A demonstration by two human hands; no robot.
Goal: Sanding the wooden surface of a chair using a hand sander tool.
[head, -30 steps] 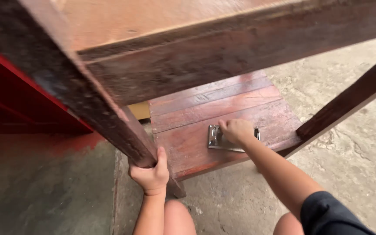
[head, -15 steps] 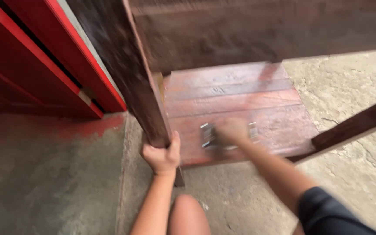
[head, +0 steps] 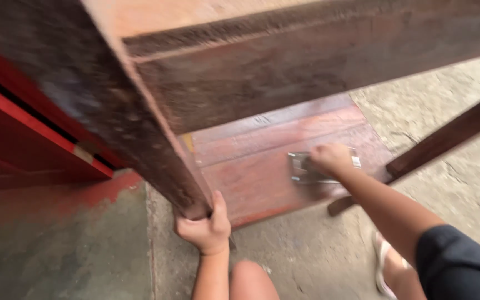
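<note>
A dark wooden table frame fills the upper view. My left hand [head: 205,224] grips the lower end of its near leg [head: 140,128]. Under the frame lies a reddish slatted wooden shelf [head: 251,166]. My right hand [head: 330,158] is closed over a shiny metal tool [head: 301,166] lying flat on that shelf. A second dark leg [head: 445,136] slants down at the right. The picture is motion-blurred.
A red painted wall or door with ridges [head: 23,144] stands at the left. Rough concrete floor [head: 462,183] spreads to the right and below. My knee [head: 251,280] and a sandalled foot [head: 384,261] show at the bottom.
The view has swung, so the near leg now looms larger at the left. My right hand with the metal tool has shifted right along the shelf. My left hand stays on the leg.
</note>
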